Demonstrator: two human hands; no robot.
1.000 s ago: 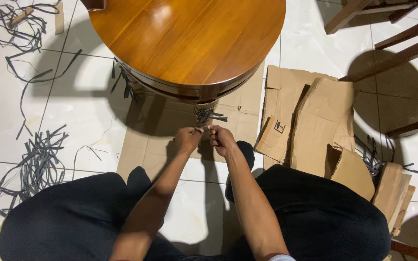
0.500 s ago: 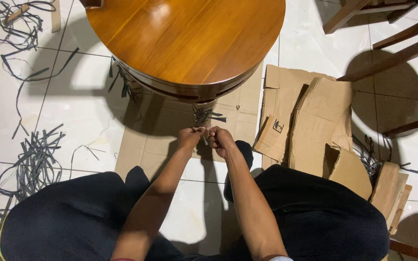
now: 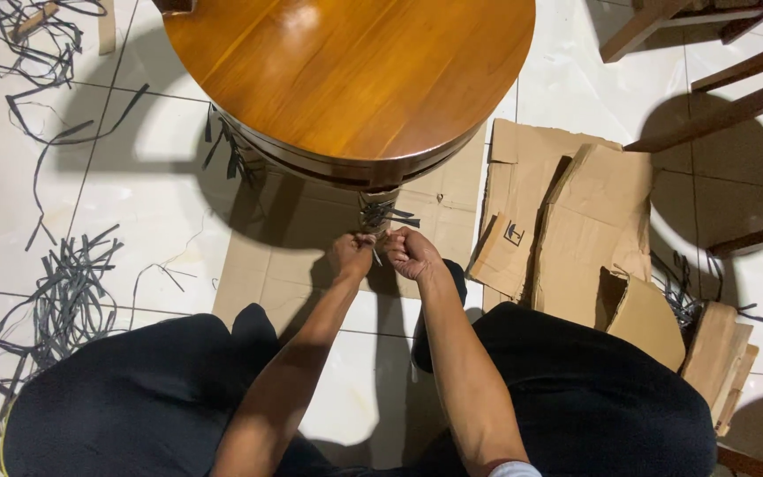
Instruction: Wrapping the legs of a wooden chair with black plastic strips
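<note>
While you're sitting on the floor [image 3: 161, 203] with your knees spread, both your hands are right up at the bottom edge of the round tabletop [image 3: 346, 71], close together, nearly knuckle to knuckle. Your left hand [image 3: 351, 256] and right hand [image 3: 410, 253] are both pinched shut on a thin dark strap [image 3: 374, 252] that runs between them, and it leads up to a knot [image 3: 380, 215] of dark strapping on the leg just under the tabletop's rim.

Room-wise, it's tight. The tabletop overhangs the knot, so your hands sit just below its rim. Under them is a flat cardboard sheet [image 3: 262, 265] whose near edge ends just in front of your knees. To your right there's a pile of folded cardboard [image 3: 576, 230], its left edge near your right hand, with wood blocks [image 3: 719, 349] beyond it by your right knee. Chair legs [image 3: 735, 79] cross the upper right corner, well apart from you.

Your left side is more open: bare tile, with loose strap scraps [image 3: 68, 291] scattered near your left knee and more [image 3: 24, 40] in the far left corner.
</note>
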